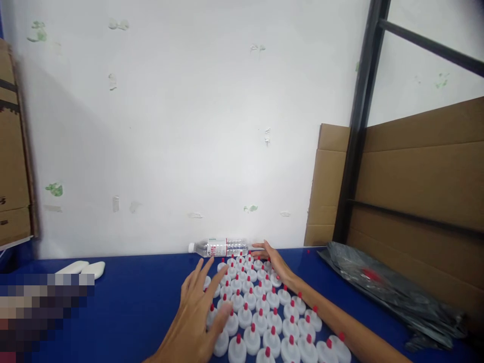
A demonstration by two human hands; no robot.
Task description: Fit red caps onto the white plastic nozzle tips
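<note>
Many white round caps with red pointed tips (260, 321) stand close together on the blue table. My left hand (202, 300) is over the left edge of this group, its fingers spread and pointing toward the wall. Along the far right edge lies my right hand (274, 259), fingers stretched out to the left, beside the farthest caps. A clear plastic bottle (223, 247) with a white cap lies on its side against the wall, just beyond both hands' fingertips. Part of the caps on the left is hidden behind my left hand.
Two white oval pieces (93, 269) lie at the left of the blue table (136, 292). Dark plastic bags (389, 287) are piled at the right by a black metal frame (357, 126) and cardboard sheets (419, 186). More cardboard (13, 151) stands at the far left.
</note>
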